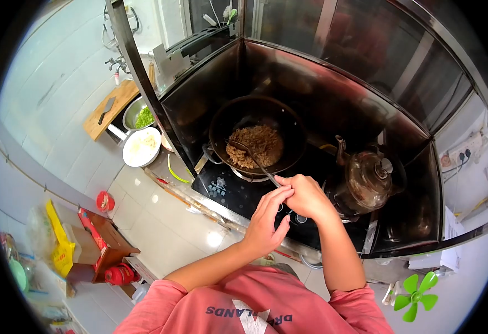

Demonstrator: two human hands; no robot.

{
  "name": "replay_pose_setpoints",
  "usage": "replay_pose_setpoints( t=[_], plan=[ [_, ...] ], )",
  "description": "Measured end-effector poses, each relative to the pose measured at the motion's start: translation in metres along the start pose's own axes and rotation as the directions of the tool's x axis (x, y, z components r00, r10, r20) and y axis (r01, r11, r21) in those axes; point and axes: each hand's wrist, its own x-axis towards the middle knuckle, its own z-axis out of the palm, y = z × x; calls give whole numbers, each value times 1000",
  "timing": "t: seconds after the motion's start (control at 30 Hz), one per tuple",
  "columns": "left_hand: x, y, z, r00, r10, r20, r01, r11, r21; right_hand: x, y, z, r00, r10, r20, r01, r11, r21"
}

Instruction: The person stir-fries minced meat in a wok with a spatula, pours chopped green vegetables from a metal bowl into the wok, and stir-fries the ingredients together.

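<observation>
A dark wok (293, 127) sits on the black gas stove with a heap of browned minced food (266, 139) in it. My right hand (306, 195) is closed around the handle of a long metal spatula (259, 167), whose head rests in the food; its exact shape is partly hidden. Beside it, my left hand (267, 216) has its fingers stretched out, the fingertips at my right hand near the handle's end. Whether they press on the handle I cannot tell. Close to my right hand, a sooty metal kettle (361, 181) stands on the stove.
Metal panels surround the stove (221, 192). On the left are a cutting board (122, 100) with a cleaver (107, 109), a bowl of chopped greens (143, 117) and a white pan (141, 147). A green fan (415, 298) is at lower right.
</observation>
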Motion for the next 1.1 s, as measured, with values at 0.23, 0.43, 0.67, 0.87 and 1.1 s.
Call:
replay_pose_setpoints(
  t=[0.23,0.43,0.67,0.87,1.1],
  plan=[
    [-1,-3,-1,990,21,140,-39,991,127,13,26,11,966,143,-218,-142,990,17],
    [0,-4,2,988,18,150,-36,993,116,11,28,18,957,166,-237,-175,984,-17],
    [2,-4,3,997,43,67,-52,989,140,-8,10,9,993,84,-88,-68,982,174],
    [2,-4,3,996,45,75,-55,990,134,-2,11,15,997,50,-60,-43,993,107],
    [0,-5,18,992,3,123,-18,993,120,2,35,1,953,206,-223,-175,973,152]
  ],
)
